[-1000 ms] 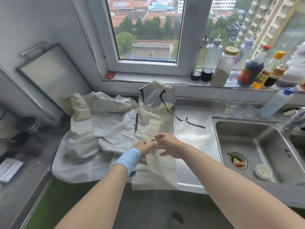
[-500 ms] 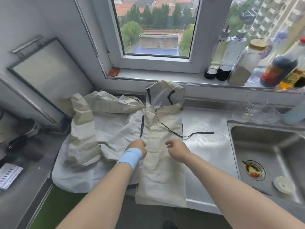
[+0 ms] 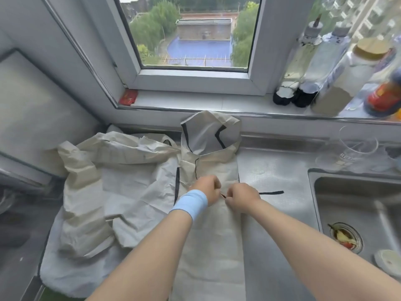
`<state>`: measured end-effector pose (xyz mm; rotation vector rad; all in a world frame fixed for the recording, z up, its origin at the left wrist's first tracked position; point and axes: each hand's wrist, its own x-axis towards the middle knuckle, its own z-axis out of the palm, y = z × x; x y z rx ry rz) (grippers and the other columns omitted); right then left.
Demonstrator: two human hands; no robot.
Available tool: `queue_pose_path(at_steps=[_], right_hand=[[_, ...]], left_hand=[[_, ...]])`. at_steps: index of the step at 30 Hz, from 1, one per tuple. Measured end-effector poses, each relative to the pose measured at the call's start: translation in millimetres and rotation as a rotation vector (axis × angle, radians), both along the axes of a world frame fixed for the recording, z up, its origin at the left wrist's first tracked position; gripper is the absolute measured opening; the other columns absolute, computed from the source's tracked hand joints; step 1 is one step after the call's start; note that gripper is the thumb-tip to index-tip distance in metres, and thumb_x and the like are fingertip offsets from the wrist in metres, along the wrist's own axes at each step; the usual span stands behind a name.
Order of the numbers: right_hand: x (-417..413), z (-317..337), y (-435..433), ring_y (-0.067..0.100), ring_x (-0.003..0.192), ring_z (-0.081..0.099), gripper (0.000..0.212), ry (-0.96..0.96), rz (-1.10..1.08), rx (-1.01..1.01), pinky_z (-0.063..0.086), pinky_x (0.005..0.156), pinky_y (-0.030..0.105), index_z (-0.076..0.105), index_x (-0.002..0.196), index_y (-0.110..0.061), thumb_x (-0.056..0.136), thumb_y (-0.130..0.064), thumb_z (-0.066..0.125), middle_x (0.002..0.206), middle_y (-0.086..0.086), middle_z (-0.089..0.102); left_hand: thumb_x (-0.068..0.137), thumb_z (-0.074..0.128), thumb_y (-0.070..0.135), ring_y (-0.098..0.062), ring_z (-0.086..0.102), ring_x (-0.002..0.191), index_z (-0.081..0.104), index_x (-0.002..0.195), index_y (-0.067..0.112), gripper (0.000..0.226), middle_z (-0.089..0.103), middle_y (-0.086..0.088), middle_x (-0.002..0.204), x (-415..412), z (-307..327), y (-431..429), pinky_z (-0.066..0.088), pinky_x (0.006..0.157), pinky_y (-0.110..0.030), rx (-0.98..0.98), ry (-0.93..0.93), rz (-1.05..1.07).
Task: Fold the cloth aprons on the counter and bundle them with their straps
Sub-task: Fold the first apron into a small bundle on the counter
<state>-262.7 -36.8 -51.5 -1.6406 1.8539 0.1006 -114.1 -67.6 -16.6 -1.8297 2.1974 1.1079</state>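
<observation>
folded apron: long narrow cream strip on the counter, running from the near edge to the wall under the window sill; top end propped against that wall, black trim showing
black strap: thin; short dark bit visible between the two hands, free end flat on the counter just right of the right hand
left hand: over the middle of the folded apron, blue wristband on the wrist
left fingers: curled tight, pinching the black strap
right hand: knuckles up, almost touching the left hand, over the apron's right half
right fingers: curled in, pinching the same strap
second apron: crumpled, unfolded, spread on the counter just left of the folded apron and touching it
sink: steel, set into the counter on the right; food scraps in the drain
glass: clear, on the counter behind the sink
bottles: at the right end of the window sill
red packet: at the left end of the sill
</observation>
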Motion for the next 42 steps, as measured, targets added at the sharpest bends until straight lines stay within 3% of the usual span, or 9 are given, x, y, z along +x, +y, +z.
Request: queue_pose_path(at_steps=[5, 10, 13, 18, 23, 31, 34, 37, 42], right_hand=[[14.8, 31.9, -34.1, 0.015, 0.058, 0.051, 0.019, -0.606, -0.332, 0.089, 0.040, 0.054, 0.025, 0.059, 0.064, -0.019, 0.081, -0.012, 0.066, 0.062, -0.003, 0.058], [38.0, 72.2, -66.7, 0.011, 0.051, 0.050, 0.010, -0.873, -0.380, 0.146, 0.031, 0.049, 0.023, 0.066, 0.079, -0.018, 0.089, -0.017, 0.067, 0.072, 0.000, 0.067], [59.7, 78.8, -80.9, 0.012, 0.053, 0.053, 0.003, -0.795, -0.344, 0.007, 0.037, 0.047, 0.023, 0.067, 0.089, -0.016, 0.089, -0.018, 0.065, 0.085, 0.005, 0.072], [72.9, 73.2, -91.2, 0.027, 0.106, 0.061, 0.047, -0.056, -0.055, -0.197, 0.044, 0.073, 0.032, 0.046, 0.138, -0.030, 0.092, -0.018, 0.044, 0.120, 0.003, 0.065], [81.1, 66.6, -87.2, 0.030, 0.104, 0.062, 0.037, 0.219, 0.086, -0.135, 0.042, 0.073, 0.031, 0.058, 0.120, -0.020, 0.088, -0.009, 0.043, 0.113, 0.005, 0.066], [42.7, 76.3, -64.6, 0.027, 0.087, 0.057, 0.018, 0.040, -0.204, -0.352, 0.036, 0.063, 0.030, 0.062, 0.086, -0.027, 0.080, -0.017, 0.048, 0.087, -0.004, 0.065], [27.0, 79.3, -62.5, 0.025, 0.086, 0.057, 0.016, -0.026, -0.225, -0.328, 0.043, 0.064, 0.032, 0.059, 0.079, -0.027, 0.078, -0.017, 0.047, 0.083, -0.008, 0.065], [26.3, 78.6, -65.9, 0.024, 0.083, 0.058, 0.014, -0.074, -0.231, -0.312, 0.046, 0.064, 0.032, 0.058, 0.076, -0.026, 0.074, -0.020, 0.046, 0.080, -0.009, 0.065], [62.7, 66.0, -73.1, 0.021, 0.090, 0.060, 0.022, -0.146, -0.180, -0.282, 0.039, 0.065, 0.028, 0.063, 0.091, -0.032, 0.083, -0.017, 0.049, 0.090, -0.011, 0.068]], left_hand=[[0.084, 0.060, 0.011, -0.024, 0.067, 0.070, 0.048, 0.123, 0.017, 0.041, 0.067, -0.012, 0.107, 5.4, 15.2, -19.0, 0.050, 0.054, -0.025, 0.455, 0.308, 0.400], [0.082, 0.069, 0.005, -0.015, 0.056, 0.053, 0.047, 0.115, 0.018, 0.042, 0.065, -0.010, 0.093, 39.2, 45.2, -40.8, 0.040, 0.046, -0.021, 0.465, 0.560, 0.533], [0.089, 0.060, 0.010, -0.016, 0.047, 0.046, 0.056, 0.078, 0.016, 0.013, 0.061, -0.008, 0.073, 66.5, 49.4, -56.1, 0.038, 0.041, -0.018, 0.249, 0.450, 0.546], [0.092, 0.054, 0.012, -0.014, 0.052, 0.044, 0.058, 0.070, 0.014, 0.023, 0.058, -0.003, 0.063, 113.0, 54.6, -78.6, 0.039, 0.045, -0.019, 0.021, 0.423, 0.570], [0.082, 0.065, 0.034, -0.019, 0.055, 0.064, 0.069, 0.075, 0.013, 0.023, 0.061, 0.001, 0.067, 140.6, 51.7, -94.6, 0.054, 0.074, -0.035, -0.034, 0.393, 0.452], [0.094, 0.057, 0.000, -0.020, 0.052, 0.056, 0.058, 0.079, 0.011, 0.018, 0.055, -0.009, 0.069, 82.3, 43.7, -86.5, 0.054, 0.050, -0.024, 0.259, 0.728, 0.582], [0.088, 0.057, 0.003, -0.024, 0.063, 0.065, 0.064, 0.079, 0.017, 0.018, 0.065, -0.010, 0.080, 57.2, 20.5, -71.4, 0.058, 0.067, -0.030, 0.361, 0.437, 0.329], [0.088, 0.056, 0.013, -0.028, 0.073, 0.084, 0.058, 0.115, 0.016, 0.028, 0.074, -0.010, 0.097, 60.6, 17.6, -60.7, 0.057, 0.087, -0.036, 0.604, 0.085, -0.034], [0.085, 0.043, 0.005, -0.027, 0.069, 0.080, 0.067, 0.094, 0.016, 0.028, 0.073, -0.008, 0.099, 88.1, 22.2, -86.3, 0.057, 0.085, -0.039, 0.193, 0.134, 0.192]])
